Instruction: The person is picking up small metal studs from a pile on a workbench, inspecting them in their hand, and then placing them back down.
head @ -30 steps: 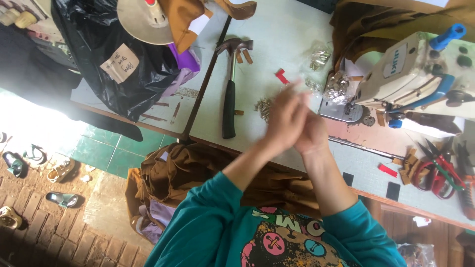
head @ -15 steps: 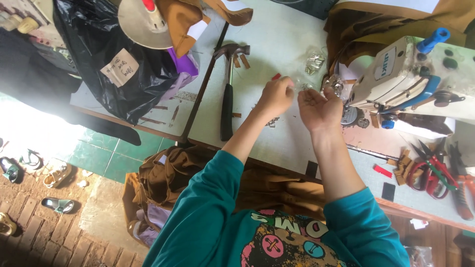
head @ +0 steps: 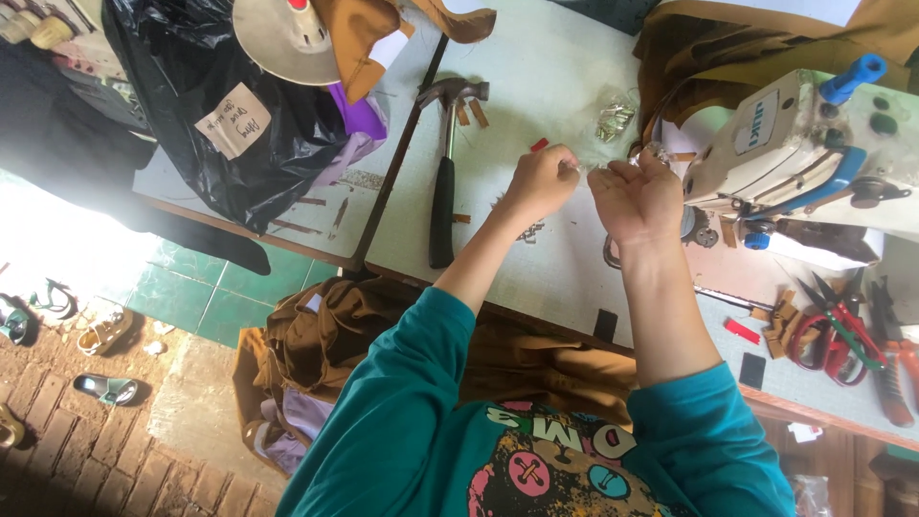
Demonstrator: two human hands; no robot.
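Note:
My left hand [head: 539, 182] and my right hand [head: 637, 196] are raised over the white worktable [head: 555, 77], fingertips almost meeting. Both pinch a small clear, shiny piece [head: 586, 167] between them; I cannot tell what it is. The hands hover just left of the white sewing machine [head: 795, 153]. A black-handled hammer [head: 442, 191] lies on the table to the left of my left hand. Several small metal bits [head: 525, 230] lie under my left wrist.
A black plastic bag [head: 230, 115] with a paper label sits at the table's left. A long dark rod [head: 388, 172] lies beside the hammer. Red-handled scissors and pliers [head: 842, 330] lie at the right. Brown fabric [head: 345, 325] hangs below the table edge. Sandals [head: 105, 330] lie on the floor.
My hands were pressed together lower over the table; they have since parted and moved up toward the sewing machine, now pinching a small piece between the fingertips.

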